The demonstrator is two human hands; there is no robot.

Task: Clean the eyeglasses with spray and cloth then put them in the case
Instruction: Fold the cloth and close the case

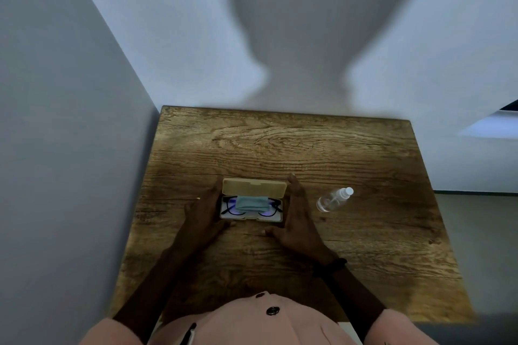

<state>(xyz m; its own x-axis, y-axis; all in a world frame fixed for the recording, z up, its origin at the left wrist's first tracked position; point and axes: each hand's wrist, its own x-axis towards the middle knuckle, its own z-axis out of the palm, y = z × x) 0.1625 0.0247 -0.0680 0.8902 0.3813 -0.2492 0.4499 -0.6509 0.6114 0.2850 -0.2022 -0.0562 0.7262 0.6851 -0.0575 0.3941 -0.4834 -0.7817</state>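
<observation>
Left hand (204, 214), right hand (297, 221) flank the crosswise open case (253, 186).

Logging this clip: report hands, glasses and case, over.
Left hand and right hand flank the case, fingers straight along its sides. Eyeglasses inside, folded cloth on top, lid up. Spray bottle lying to the right, clear of the lid.

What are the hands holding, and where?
The left hand and right hand hold the open beige rectangular glasses case between them, one flat against each short end.
</observation>
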